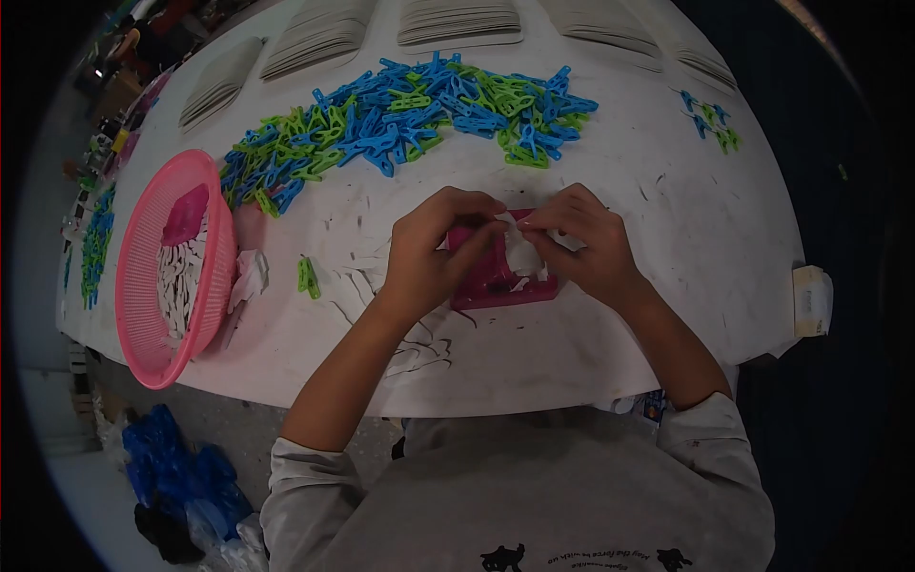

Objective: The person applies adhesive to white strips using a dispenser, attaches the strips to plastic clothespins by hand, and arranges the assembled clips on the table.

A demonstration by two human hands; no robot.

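Observation:
Both hands meet over a small magenta tray [505, 297] on the white table. My left hand [434, 243] is closed, its thumb and fingertips pinching at a thin white piece [522, 253]. From the other side my right hand [589, 240] is pinched at the same piece's upper edge. Fingers partly cover it, so its full shape is hidden. Small white scraps lie inside the tray. Left of my left hand are thin white, dark-edged strips [355, 286] and one green clothespin [307, 277].
A pink plastic basket [129, 286] holding white strips and a magenta scoop-like piece stands at left. Behind my hands spreads a heap of blue and green clothespins [410, 110]. Stacks of grey card sheets [457, 24] line the far edge. More clothespins [710, 121] lie at right.

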